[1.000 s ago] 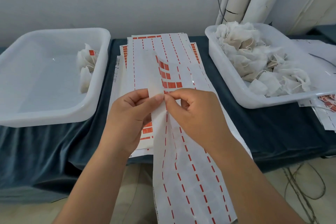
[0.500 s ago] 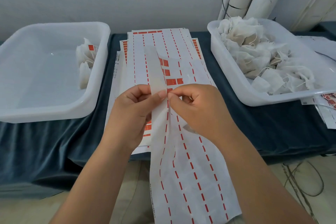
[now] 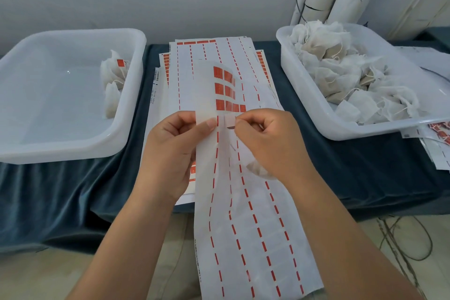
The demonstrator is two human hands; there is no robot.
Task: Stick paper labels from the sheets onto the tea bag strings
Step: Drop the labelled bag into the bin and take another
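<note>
At about nine o'clock a translucent white plastic tray (image 3: 73,151) with rounded corners is seen on the bench (image 3: 365,173), which is draped in dark teal cloth. A few gauzy tea bags (image 3: 112,85) are leant against the tray's right wall, one bearing a red label. The left hand (image 3: 175,151) is raised before the bench edge with the forearm rising from seven o'clock. The left edge of a long label sheet (image 3: 243,226) is pinched between its thumb and forefinger, and the other fingers are curled behind the paper. The sheet is thin, glossy and slightly buckled, printed with red dashed columns. A block of solid red labels is left near its top, and its lower end hangs past the bench edge toward six o'clock. Behind it, at twelve o'clock, a flat stack of similar sheets (image 3: 192,61) is laid on the cloth. A small pale label (image 3: 229,121), partly lifted from the sheet, is pinched between thumb and forefinger of the right hand (image 3: 270,143), and the remaining fingers are folded into the palm. A gauzy tea bag (image 3: 258,170) is visible beneath that palm; how it is held cannot be told. At three o'clock a second white tray (image 3: 365,129) is heaped with crumpled, stringed tea bags (image 3: 341,73).
</note>
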